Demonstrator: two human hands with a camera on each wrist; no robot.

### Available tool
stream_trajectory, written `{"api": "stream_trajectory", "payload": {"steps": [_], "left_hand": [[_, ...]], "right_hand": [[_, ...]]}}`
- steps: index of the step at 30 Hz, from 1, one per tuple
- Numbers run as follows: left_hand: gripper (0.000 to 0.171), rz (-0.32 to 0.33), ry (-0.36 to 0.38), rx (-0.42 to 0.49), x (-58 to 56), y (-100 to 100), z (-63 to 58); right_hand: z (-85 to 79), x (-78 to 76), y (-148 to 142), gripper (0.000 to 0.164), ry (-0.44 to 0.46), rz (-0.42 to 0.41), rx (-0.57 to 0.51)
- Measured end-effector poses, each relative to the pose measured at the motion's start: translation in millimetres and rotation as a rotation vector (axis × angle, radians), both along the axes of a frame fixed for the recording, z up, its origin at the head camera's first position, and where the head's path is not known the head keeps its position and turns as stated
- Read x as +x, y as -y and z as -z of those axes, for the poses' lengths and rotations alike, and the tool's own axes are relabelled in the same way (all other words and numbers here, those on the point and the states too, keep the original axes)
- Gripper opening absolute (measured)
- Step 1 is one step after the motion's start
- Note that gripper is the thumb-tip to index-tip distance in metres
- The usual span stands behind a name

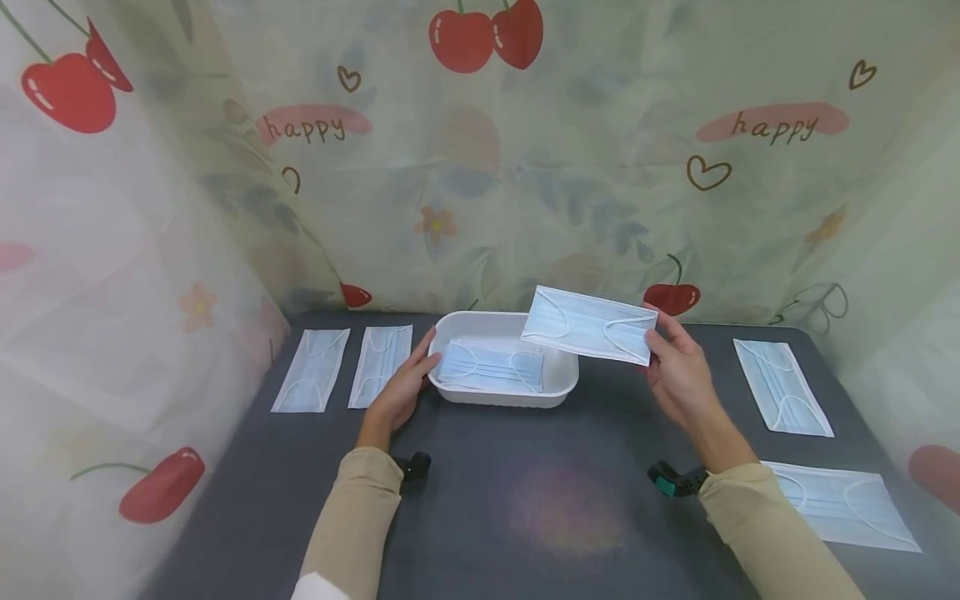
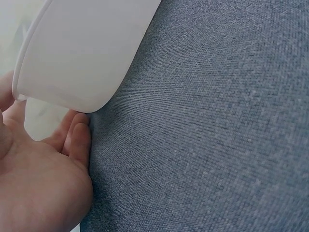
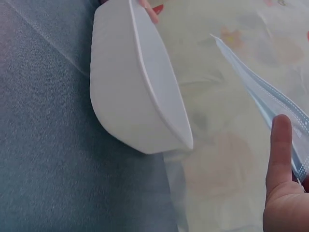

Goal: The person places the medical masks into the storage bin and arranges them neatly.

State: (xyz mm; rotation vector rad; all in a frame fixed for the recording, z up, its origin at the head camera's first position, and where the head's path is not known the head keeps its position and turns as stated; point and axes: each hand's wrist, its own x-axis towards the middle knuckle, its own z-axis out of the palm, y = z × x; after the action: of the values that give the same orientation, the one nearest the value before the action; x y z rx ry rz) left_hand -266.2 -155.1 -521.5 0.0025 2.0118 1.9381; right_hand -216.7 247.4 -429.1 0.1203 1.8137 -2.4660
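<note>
A white plastic basin (image 1: 504,401) stands near the back of the dark table, with a pale blue face mask (image 1: 491,367) lying inside it. My left hand (image 1: 401,387) grips the basin at its left end; in the left wrist view, fingers (image 2: 79,140) touch its outer side near the base. Over the basin's right end, another face mask (image 1: 588,325) is held by my right hand (image 1: 681,375), pinched at its right edge. The right wrist view shows this mask (image 3: 263,92) nearly edge-on, with a thumb (image 3: 281,150) against it.
Two face masks lie left of the basin, one farther out (image 1: 311,371) and one nearer (image 1: 381,367). On the right lie a back mask (image 1: 783,387) and a front mask (image 1: 862,508), partly covered by my right sleeve. A patterned curtain (image 1: 480,167) hangs behind the table (image 1: 480,500).
</note>
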Motion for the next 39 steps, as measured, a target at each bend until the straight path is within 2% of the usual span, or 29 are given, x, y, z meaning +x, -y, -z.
{"api": "stream_trajectory", "payload": {"steps": [10, 23, 33, 39], "left_hand": [[0.057, 0.004, -0.007, -0.003, 0.6, -1, 0.5], [0.056, 0.005, -0.005, -0.001, 1.6, -1, 0.4], [0.056, 0.005, 0.0, -0.01, -0.3, 0, 0.9], [0.056, 0.009, -0.004, -0.009, 0.2, 1, 0.5]], "right_hand": [[-0.1, -12.0, 20, 0.052, -0.005, -0.033, 0.035], [7.7, -25.1, 45, 0.048, 0.023, -0.057, 0.082], [15.6, -31.5, 70, 0.047, 0.031, -0.081, 0.054], [17.9, -32.8, 86, 0.045, 0.049, -0.091, 0.095]]}}
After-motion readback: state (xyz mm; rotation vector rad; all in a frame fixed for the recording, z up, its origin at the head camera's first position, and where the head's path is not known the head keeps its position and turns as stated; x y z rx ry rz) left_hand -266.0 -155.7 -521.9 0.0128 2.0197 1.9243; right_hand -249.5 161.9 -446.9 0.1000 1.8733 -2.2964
